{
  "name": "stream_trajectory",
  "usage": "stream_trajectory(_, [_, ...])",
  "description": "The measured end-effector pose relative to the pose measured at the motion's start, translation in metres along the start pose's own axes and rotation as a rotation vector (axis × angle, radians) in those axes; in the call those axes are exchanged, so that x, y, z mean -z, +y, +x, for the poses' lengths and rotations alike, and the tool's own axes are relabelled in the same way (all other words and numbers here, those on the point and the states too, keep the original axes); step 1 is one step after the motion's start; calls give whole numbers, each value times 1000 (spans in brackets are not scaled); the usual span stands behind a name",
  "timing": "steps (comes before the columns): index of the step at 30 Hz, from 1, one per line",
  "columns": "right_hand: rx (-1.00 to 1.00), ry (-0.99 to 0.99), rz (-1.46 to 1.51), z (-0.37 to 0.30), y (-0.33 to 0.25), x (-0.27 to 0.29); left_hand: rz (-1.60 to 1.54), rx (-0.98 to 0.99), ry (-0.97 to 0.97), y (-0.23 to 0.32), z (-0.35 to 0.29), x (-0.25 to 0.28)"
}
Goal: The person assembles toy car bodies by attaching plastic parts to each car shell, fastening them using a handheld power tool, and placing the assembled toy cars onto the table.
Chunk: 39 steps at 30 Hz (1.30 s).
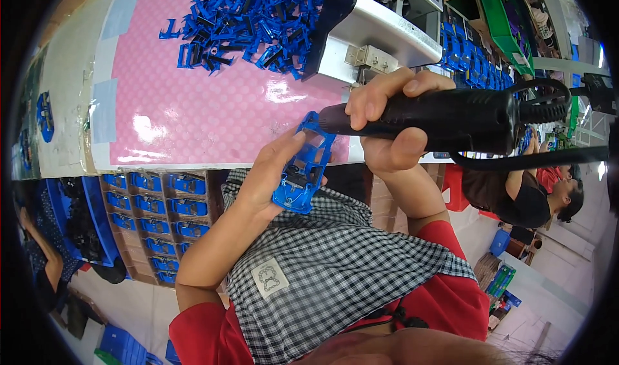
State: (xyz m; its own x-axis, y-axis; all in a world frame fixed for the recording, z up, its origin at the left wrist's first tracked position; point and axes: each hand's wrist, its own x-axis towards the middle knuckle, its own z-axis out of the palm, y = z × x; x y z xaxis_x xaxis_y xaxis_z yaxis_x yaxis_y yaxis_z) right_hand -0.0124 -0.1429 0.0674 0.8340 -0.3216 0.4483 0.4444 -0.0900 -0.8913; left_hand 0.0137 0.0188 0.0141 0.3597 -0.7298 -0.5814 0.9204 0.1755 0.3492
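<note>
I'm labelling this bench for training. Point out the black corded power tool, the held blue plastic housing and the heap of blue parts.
Black corded power tool [445, 118]: head view, middle of its body.
Blue plastic housing [311, 158]: head view, its midsection.
Heap of blue parts [253, 26]: head view, its middle.

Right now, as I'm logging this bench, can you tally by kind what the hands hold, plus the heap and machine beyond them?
Blue shell, in the left hand: 1
Black tool, in the right hand: 1
Heap of blue pieces, too tangled to count singly: 1
Silver machine: 1
Total: 4
</note>
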Motion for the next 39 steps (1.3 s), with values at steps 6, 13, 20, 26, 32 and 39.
stream_trajectory(6, [-57, -48, 50, 6, 3, 1, 16, -1, -32, -4, 2, 4])
stream_trajectory(13, [-209, -322, 207, 26, 12, -1, 49, -12, -39, -4, 1, 1])
stream_trajectory(20, [130, -367, 255, -12, 5, 15, 31, -30, 1, -10, 2, 4])
stream_trajectory(26, [463, -118, 8, 18, -37, 35, 51, -47, -13, -14, -2, 3])
stream_trajectory(32, [275, 151, 63, 37, -22, 44, 59, -59, -5, -17, 4, 0])
stream_trajectory(39, [45, 135, 22, 8, -17, 27, 70, -54, -11, -16, 4, 2])
